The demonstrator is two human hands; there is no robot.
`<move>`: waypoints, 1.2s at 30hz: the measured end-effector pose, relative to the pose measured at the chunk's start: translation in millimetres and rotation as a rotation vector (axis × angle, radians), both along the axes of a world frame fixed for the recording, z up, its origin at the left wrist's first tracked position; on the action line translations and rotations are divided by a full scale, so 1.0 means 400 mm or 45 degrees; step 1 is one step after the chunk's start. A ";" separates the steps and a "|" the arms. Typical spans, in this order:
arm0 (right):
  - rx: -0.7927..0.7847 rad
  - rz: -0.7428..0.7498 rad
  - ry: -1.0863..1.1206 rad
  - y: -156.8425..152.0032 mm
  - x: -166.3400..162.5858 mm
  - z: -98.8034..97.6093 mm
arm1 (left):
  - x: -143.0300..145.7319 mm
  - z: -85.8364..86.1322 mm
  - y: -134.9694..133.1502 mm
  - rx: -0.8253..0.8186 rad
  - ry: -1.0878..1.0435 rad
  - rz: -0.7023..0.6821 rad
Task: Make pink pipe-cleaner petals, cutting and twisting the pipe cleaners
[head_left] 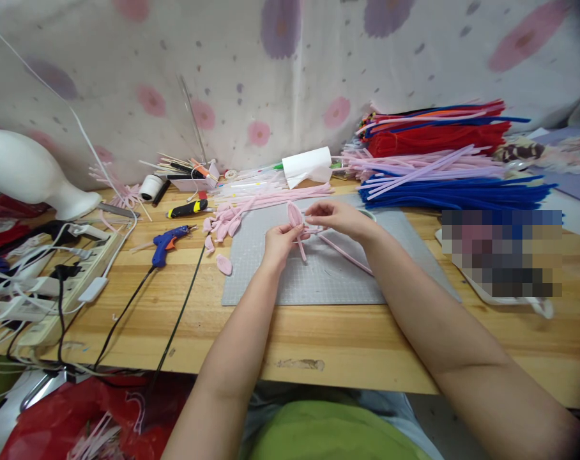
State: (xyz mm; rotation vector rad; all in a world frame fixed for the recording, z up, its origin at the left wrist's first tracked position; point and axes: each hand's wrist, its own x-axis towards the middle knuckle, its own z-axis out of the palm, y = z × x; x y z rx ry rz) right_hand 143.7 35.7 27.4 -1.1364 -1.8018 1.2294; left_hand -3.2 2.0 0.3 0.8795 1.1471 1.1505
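Over the grey cutting mat, my left hand pinches a pink pipe cleaner bent into a leaf-shaped loop, its loose end hanging below the fingers. Just to its right, my right hand has its fingers curled in against the same pink piece, thumb and fingertips close together. Another straight pink pipe cleaner slants across the mat under my right wrist. Several finished pink petals lie at the mat's left edge, most of them heaped beside the pink stems.
Left of the mat lie a blue glue gun, a yellow-black utility knife and a cluttered power strip. Behind are a white roll and stacked bundles of blue pipe cleaners. A white foam head stands far left.
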 end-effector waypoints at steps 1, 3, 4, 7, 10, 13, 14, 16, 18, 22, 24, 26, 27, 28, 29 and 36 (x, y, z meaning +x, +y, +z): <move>-0.014 0.014 0.098 -0.002 -0.004 0.000 | 0.001 -0.001 -0.001 0.002 0.016 -0.035; -0.052 0.003 0.207 -0.005 -0.016 -0.004 | 0.005 -0.003 -0.004 -0.004 0.031 -0.108; -0.065 -0.023 0.224 -0.006 -0.022 -0.007 | 0.007 -0.004 -0.006 -0.014 0.028 -0.134; -0.013 -0.138 0.251 -0.004 -0.037 -0.020 | 0.013 -0.003 -0.010 -0.066 -0.028 -0.156; 0.105 -0.170 0.300 0.003 -0.040 -0.030 | 0.014 0.004 -0.011 -0.113 -0.093 -0.127; 0.169 -0.164 0.278 0.005 -0.039 -0.031 | 0.016 0.008 -0.010 -0.129 -0.130 -0.077; 0.164 -0.149 0.270 0.004 -0.039 -0.030 | 0.017 0.007 -0.009 -0.131 -0.146 -0.064; 0.099 -0.100 0.266 0.000 -0.040 -0.028 | 0.022 0.002 -0.008 -0.134 -0.189 -0.054; 0.017 -0.071 0.265 -0.003 -0.041 -0.027 | 0.026 -0.003 -0.008 -0.137 -0.235 -0.054; 0.010 -0.179 0.295 0.002 -0.039 -0.030 | 0.030 -0.007 -0.010 -0.109 -0.248 -0.090; 0.054 -0.223 0.314 0.007 -0.038 -0.032 | 0.029 -0.005 -0.011 -0.100 -0.236 -0.109; 0.081 -0.225 0.322 0.010 -0.037 -0.033 | 0.027 -0.002 -0.012 -0.097 -0.233 -0.120; 0.082 -0.222 0.328 0.010 -0.038 -0.034 | 0.027 -0.001 -0.012 -0.090 -0.232 -0.119; 0.080 -0.225 0.336 0.010 -0.040 -0.034 | 0.027 -0.001 -0.012 -0.080 -0.232 -0.108; 0.076 -0.238 0.345 0.009 -0.042 -0.034 | 0.028 -0.001 -0.012 -0.068 -0.234 -0.087; 0.090 -0.336 0.351 0.008 -0.044 -0.037 | 0.042 -0.008 -0.015 -0.056 -0.242 0.022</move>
